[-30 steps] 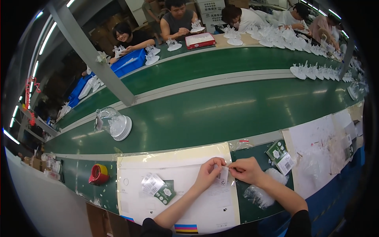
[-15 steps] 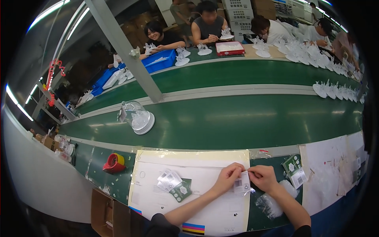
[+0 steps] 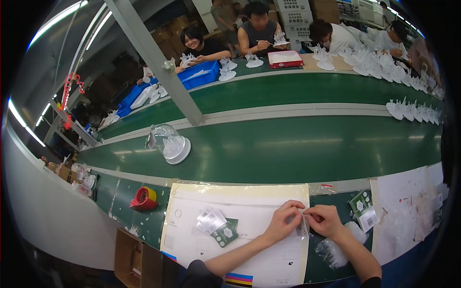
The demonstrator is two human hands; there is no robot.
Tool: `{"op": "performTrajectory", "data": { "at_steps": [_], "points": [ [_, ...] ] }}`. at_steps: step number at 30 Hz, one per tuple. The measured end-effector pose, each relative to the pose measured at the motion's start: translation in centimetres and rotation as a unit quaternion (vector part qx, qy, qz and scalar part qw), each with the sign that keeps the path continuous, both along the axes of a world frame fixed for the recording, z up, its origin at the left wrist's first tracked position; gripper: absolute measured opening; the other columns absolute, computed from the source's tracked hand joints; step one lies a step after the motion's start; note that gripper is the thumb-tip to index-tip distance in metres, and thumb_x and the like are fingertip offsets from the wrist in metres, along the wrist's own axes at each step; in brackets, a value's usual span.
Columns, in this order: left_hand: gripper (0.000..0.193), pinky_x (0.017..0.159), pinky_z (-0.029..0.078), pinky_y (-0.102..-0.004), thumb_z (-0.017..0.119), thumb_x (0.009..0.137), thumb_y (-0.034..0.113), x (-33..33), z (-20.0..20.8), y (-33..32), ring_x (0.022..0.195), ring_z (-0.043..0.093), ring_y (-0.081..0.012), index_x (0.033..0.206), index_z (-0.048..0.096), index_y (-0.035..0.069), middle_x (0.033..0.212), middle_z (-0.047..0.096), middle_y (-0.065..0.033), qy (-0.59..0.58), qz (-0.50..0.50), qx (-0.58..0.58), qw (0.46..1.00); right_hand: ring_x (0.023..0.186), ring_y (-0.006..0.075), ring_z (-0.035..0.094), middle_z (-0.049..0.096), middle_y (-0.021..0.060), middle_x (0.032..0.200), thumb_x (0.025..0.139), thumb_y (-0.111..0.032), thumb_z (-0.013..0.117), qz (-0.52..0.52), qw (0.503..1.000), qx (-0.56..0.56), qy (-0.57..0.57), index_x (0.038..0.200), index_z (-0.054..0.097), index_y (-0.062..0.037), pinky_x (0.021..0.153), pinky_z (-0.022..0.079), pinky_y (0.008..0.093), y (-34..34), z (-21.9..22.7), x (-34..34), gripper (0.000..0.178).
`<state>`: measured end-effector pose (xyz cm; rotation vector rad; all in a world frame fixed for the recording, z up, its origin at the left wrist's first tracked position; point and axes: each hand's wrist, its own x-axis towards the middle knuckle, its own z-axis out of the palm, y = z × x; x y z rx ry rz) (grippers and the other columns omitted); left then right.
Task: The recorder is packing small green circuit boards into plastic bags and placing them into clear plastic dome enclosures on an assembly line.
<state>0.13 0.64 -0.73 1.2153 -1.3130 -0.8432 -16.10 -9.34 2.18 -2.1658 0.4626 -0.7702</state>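
Over the right edge of a large white paper sheet (image 3: pixel 259 259), my two hands meet with their fingertips nearly touching. My left hand (image 3: pixel 283 223) is closed in a pinch at the top of a small white printed card (image 3: pixel 302 230), which hangs tilted, partly hidden by the fingers. My right hand (image 3: pixel 324 222) is pinched too, close to the card's upper edge; whatever lies between those fingertips is too small to make out. Below my right wrist lies a bunch of thin clear plastic strands (image 3: pixel 332 253). Left of my hands, white cards (image 3: pixel 210 220) lie fanned over green cards (image 3: pixel 225 234).
More green and white cards (image 3: pixel 362 209) sit right of my right hand. A red tape dispenser (image 3: pixel 144 199) stands on the left. Beyond, a clear dome (image 3: pixel 168 143) on a white base rests on the green belt (image 3: pixel 269 149). Across it, people handle white figures (image 3: pixel 379 62).
The white card has turned from showing its printed face to a steeper, narrower tilt. My fingertips have shifted slightly. The whole view has swung a little, moving the scene right.
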Motion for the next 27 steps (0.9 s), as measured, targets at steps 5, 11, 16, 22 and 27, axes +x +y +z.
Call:
{"op": "performTrajectory", "data": {
  "at_steps": [5,11,16,22,27],
  "points": [
    [0.013,0.079,0.042,-0.026,0.058,0.081,0.003,0.1,-1.1,-0.3,0.089,0.053,-0.0177,0.072,0.05,-0.001,0.095,0.055,-0.0089,0.074,0.128,-0.058,0.987,0.054,0.0121,0.059,0.064,0.0072,0.068,0.075,0.003,0.062,-0.029,0.995,0.077,-0.055,0.084,0.067,-0.0009,0.049,0.045,0.0227,0.1,0.3,0.0,0.011],
    [0.013,0.067,0.04,-0.0229,0.058,0.079,-0.001,-0.1,-0.5,-0.1,0.076,0.047,-0.0103,0.069,0.05,0.0,0.086,0.051,-0.0028,0.006,0.104,-0.011,0.995,0.068,0.0144,0.067,0.07,0.0105,0.082,0.077,0.006,0.058,0.066,0.986,0.121,-0.092,0.091,0.067,0.0024,0.059,0.053,0.023,0.0,0.3,0.1,0.017],
    [0.014,0.061,0.04,-0.0202,0.054,0.082,-0.001,-0.4,-0.4,0.1,0.069,0.049,-0.0079,0.069,0.05,-0.001,0.085,0.054,-0.003,0.063,0.062,0.025,0.996,0.071,0.016,0.067,0.07,0.0104,0.083,0.079,0.007,0.057,0.04,0.981,0.177,-0.072,0.096,0.067,0.002,0.061,0.053,0.0243,0.0,0.1,-0.3,0.02],
    [0.015,0.06,0.044,-0.0215,0.051,0.086,-0.002,-0.3,-0.9,-0.2,0.067,0.052,-0.009,0.071,0.049,-0.001,0.088,0.058,-0.0071,0.201,0.044,0.02,0.978,0.071,0.0172,0.064,0.067,0.0102,0.081,0.08,0.003,0.062,0.064,0.993,0.069,-0.068,0.094,0.068,0.0013,0.065,0.051,0.026,-0.4,-0.2,0.1,0.016],
    [0.023,0.052,0.039,-0.0233,0.049,0.09,0.009,1.1,-2.0,-0.6,0.057,0.047,-0.0114,0.069,0.046,0.002,0.09,0.057,-0.0131,0.298,-0.017,0.025,0.954,0.071,0.0139,0.063,0.068,0.0097,0.082,0.085,0.0,0.058,0.18,0.933,0.313,0.004,0.093,0.068,0.0033,0.065,0.051,0.0253,-0.4,0.0,-0.3,0.014]
  ]
}}
